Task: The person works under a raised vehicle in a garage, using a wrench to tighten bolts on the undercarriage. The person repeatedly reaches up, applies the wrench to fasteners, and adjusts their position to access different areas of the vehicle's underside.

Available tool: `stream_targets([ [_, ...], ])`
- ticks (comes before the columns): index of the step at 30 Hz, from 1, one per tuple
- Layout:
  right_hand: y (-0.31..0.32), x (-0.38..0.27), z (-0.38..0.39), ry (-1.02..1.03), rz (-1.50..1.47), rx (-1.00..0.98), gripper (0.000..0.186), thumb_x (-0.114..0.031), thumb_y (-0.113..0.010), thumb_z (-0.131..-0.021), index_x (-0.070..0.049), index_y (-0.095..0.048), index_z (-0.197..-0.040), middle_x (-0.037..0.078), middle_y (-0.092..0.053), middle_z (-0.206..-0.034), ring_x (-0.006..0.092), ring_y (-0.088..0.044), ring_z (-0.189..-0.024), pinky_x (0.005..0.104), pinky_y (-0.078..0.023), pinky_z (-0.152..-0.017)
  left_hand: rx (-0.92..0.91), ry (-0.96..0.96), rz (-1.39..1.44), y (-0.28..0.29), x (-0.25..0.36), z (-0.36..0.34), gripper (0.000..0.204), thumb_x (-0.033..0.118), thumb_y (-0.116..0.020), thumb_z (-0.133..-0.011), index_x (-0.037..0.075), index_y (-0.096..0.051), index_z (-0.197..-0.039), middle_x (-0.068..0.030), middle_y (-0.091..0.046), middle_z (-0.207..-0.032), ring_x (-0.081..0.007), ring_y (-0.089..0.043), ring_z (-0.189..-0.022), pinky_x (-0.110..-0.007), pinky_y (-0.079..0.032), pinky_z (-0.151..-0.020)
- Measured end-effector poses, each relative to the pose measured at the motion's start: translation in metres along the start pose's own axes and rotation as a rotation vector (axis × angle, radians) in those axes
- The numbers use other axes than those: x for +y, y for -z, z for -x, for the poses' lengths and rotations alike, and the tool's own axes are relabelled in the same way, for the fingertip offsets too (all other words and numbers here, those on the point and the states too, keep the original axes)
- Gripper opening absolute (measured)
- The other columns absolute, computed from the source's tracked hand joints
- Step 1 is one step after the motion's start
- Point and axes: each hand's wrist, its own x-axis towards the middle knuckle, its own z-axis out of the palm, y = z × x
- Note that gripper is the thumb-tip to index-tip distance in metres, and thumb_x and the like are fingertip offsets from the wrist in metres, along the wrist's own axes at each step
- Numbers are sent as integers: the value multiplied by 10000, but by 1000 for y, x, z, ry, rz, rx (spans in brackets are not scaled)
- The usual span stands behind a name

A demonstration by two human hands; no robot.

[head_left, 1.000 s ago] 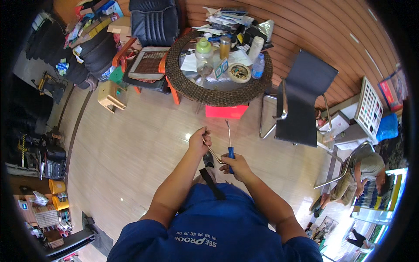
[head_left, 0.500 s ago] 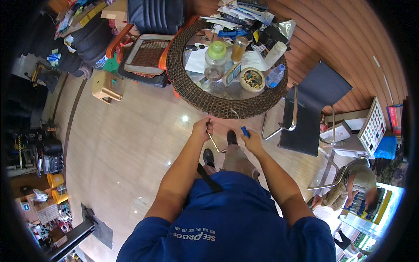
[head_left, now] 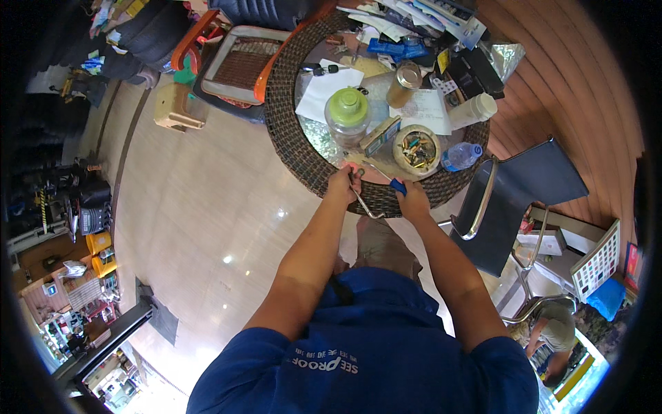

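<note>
My left hand (head_left: 343,185) is closed around a bent, L-shaped metal rod (head_left: 365,205), whose end points toward my body. My right hand (head_left: 414,201) grips a tool with a blue handle (head_left: 398,185) and a thin metal shaft reaching up and left. Both hands are over the near rim of a round wicker-edged table (head_left: 310,168). Just beyond them are a clear jar with a green lid (head_left: 347,109), a small framed stand (head_left: 380,136), a round ashtray full of butts (head_left: 436,163) and a clear plastic bottle (head_left: 462,157).
A black chair with metal arms (head_left: 510,200) stands right of the table. At the left are an orange-armed chair (head_left: 241,65) and a beige stool (head_left: 176,107). Papers, a brown-filled jar (head_left: 405,84) and a white tumbler (head_left: 474,110) crowd the tabletop. Another person (head_left: 555,328) bends at lower right.
I have come closer to the table. Both hands, still holding the metal rod and the blue-handled tool, have moved from in front of the table to over its near rim.
</note>
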Motion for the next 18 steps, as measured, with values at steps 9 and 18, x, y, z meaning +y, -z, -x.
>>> stream_targets([
  [9,21,8,-17,112,117,-31,464,-147,-676,-822,-28,-520,-1243,214,-508,-1176,399,-493,-1106,482,-442,-916,23,-85,135,-31,-5,-15,217,342,-492,-1002,128,-493,-964,-91,-593,-739,-114,-446,-487,-206,-321,-360],
  [18,60,-14,8,265,-138,-130,388,-162,-658,-834,18,-561,-1163,233,-554,-1105,410,-542,-1037,474,-457,-881,-157,-275,175,-21,-20,14,266,341,-511,-988,77,-535,-998,-145,-610,-804,-129,-443,-499,-211,-337,-383],
])
